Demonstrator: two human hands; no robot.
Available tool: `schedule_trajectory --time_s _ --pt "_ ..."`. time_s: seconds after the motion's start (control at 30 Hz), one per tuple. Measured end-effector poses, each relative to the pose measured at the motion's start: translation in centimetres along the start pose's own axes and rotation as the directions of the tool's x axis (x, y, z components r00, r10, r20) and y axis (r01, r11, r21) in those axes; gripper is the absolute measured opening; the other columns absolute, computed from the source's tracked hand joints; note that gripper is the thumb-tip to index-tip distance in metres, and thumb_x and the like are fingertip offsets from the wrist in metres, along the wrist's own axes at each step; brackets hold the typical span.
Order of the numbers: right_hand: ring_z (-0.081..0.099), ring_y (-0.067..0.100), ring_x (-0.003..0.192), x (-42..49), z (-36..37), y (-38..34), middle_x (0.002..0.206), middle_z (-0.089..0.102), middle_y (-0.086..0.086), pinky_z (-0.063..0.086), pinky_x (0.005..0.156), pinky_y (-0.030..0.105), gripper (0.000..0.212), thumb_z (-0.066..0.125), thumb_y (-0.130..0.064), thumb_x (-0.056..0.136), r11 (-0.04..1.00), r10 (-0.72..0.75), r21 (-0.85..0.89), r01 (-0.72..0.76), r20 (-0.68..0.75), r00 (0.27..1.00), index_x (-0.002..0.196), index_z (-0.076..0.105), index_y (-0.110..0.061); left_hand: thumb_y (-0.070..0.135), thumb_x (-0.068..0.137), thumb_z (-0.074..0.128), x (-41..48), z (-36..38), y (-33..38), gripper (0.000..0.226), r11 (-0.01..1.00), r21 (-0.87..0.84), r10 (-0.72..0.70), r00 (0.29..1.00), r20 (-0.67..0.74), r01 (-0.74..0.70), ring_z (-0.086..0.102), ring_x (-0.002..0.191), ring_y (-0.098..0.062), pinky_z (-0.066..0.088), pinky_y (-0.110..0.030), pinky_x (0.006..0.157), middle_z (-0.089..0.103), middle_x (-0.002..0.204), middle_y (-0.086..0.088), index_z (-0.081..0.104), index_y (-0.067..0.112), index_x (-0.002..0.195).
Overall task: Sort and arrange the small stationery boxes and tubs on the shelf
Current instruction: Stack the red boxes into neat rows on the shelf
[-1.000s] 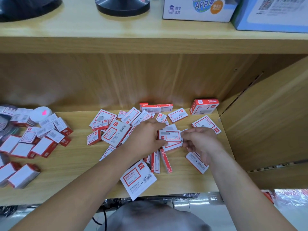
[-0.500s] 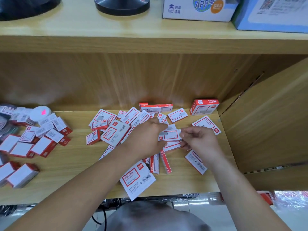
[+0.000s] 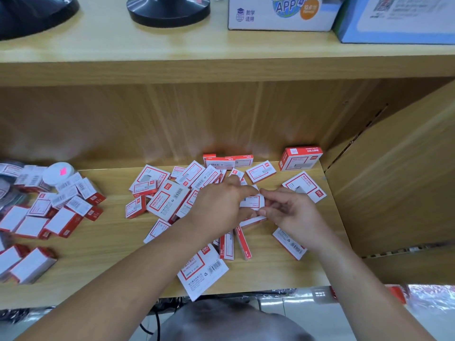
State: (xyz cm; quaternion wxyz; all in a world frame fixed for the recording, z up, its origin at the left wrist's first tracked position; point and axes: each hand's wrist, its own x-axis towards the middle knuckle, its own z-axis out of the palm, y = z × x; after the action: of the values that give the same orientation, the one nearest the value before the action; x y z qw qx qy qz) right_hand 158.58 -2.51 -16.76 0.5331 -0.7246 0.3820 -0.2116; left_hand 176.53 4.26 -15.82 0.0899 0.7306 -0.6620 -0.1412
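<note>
1. Find the small box held just above the middle pile on the shelf, taken from both ends.
2. Note the left grip clamped on its left end, fingers curled over the top and thumb beneath. Note the right grip pinching the right end between fingertip and thumb.
3. Judge this as checking or squaring one box before placing it. Turn it label-up, read the size, then pass it to one grip alone.
4. Lift clear of the heap before moving off, so as not to drag the neighbours lying just beneath.
5. Set it flush against boxes of the same size, edges aligned, perhaps beside the upright box at the back right corner, likely the start of a row.
6. Mind the big box overhanging the front edge under the left forearm, apt to fall if nudged.
7. Mind also the flat box beneath the right wrist and the thin boxes standing on edge between the forearms.
8. Leave for later the second heap at the left, well apart, with a white tub bearing a pink sticker at its back.
9. Beware the side panel close on the right, cramping that elbow.
</note>
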Motion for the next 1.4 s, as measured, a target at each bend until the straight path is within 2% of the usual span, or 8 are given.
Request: schedule_trajectory --time_s 0.1,0.27,0.47,0.63,0.8,0.97,1.17,1.4 --pt "0.064 0.024 0.089 -0.2 1.3 0.5 0.091 0.061 0.007 0.055 0.085 0.037 0.053 0.069 0.002 0.089 0.999 -0.044 -0.029 0.041 -0.110 0.993 0.109 0.066 -0.047 0.061 0.094 0.055 0.0 0.3 0.2 0.048 1.000 -0.003 -0.012 0.999 -0.041 0.012 0.063 0.107 -0.021 0.047 -0.032 0.078 0.056 0.121 0.004 0.052 0.046 0.140" --pt "0.070 0.032 0.082 -0.4 2.3 0.6 0.077 0.075 0.000 0.058 0.081 0.049 0.045 0.072 -0.002 0.087 0.992 0.066 0.124 -0.030 -0.293 0.954 0.075 0.078 -0.046 0.058 0.097 0.052 0.2 0.7 0.3 0.050 1.000 0.016 -0.026 0.996 -0.082 0.027 0.063 0.110 -0.026 0.047 -0.034 0.079 0.057 0.125 0.000 0.051 0.039 0.143" --pt "0.071 0.013 0.090 -0.4 2.6 -0.1 0.098 0.076 0.007 0.056 0.080 0.032 0.023 0.069 -0.001 0.091 0.955 0.169 0.286 -0.077 -0.313 0.934 0.099 0.080 -0.019 0.048 0.096 0.058 0.8 0.7 0.7 0.048 0.999 -0.047 -0.029 0.990 -0.137 0.023 0.064 0.105 -0.031 0.050 -0.037 0.082 0.058 0.120 -0.005 0.054 0.032 0.141" --pt "0.074 0.014 0.073 -0.3 0.7 -2.2 0.082 0.078 0.008 0.057 0.064 0.020 0.020 0.066 0.003 0.092 0.855 0.289 0.508 -0.101 -0.306 0.907 0.096 0.078 -0.012 0.040 0.093 0.065 1.6 0.8 1.0 0.054 0.979 -0.202 -0.016 0.993 -0.120 -0.008 0.059 0.116 -0.026 0.052 -0.040 0.091 0.055 0.125 -0.001 0.050 0.035 0.145" --pt "0.075 0.020 0.080 -0.1 -0.6 -2.6 0.089 0.078 0.009 0.059 0.070 0.022 0.017 0.066 0.000 0.093 0.910 0.186 0.410 -0.059 -0.277 0.943 0.103 0.078 -0.006 0.043 0.091 0.067 1.3 0.6 0.6 0.054 0.968 -0.248 -0.001 0.986 -0.165 -0.041 0.062 0.107 -0.021 0.055 -0.039 0.084 0.056 0.119 0.006 0.050 0.039 0.142" --pt "0.072 0.009 0.082 0.0 0.1 -2.3 0.088 0.077 -0.002 0.056 0.077 0.023 0.030 0.067 0.001 0.092 0.985 -0.025 0.157 0.068 -0.259 0.965 0.095 0.077 -0.027 0.045 0.087 0.066 1.0 0.2 0.4 0.051 0.966 -0.257 -0.026 0.977 -0.211 -0.030 0.061 0.102 -0.017 0.053 -0.036 0.081 0.054 0.110 0.008 0.057 0.041 0.137" --pt "0.071 0.011 0.082 -0.2 1.0 -1.5 0.086 0.075 -0.004 0.054 0.074 0.021 0.031 0.065 0.004 0.092 0.993 -0.063 0.078 0.085 -0.248 0.967 0.094 0.077 -0.024 0.050 0.083 0.069 0.2 0.6 0.2 0.050 0.971 -0.238 -0.039 0.968 -0.248 -0.022 0.064 0.097 -0.020 0.053 -0.035 0.079 0.061 0.104 0.004 0.066 0.034 0.131" --pt "0.073 0.026 0.076 -0.3 1.4 -3.2 0.087 0.076 0.017 0.061 0.071 0.032 0.015 0.061 0.000 0.096 0.832 0.237 0.541 -0.125 -0.142 0.961 0.101 0.075 -0.003 0.040 0.085 0.074 -1.9 -0.5 -0.9 0.046 0.959 -0.281 -0.048 0.957 -0.287 -0.036 0.062 0.105 -0.016 0.052 -0.030 0.084 0.064 0.114 0.006 0.068 0.026 0.128"
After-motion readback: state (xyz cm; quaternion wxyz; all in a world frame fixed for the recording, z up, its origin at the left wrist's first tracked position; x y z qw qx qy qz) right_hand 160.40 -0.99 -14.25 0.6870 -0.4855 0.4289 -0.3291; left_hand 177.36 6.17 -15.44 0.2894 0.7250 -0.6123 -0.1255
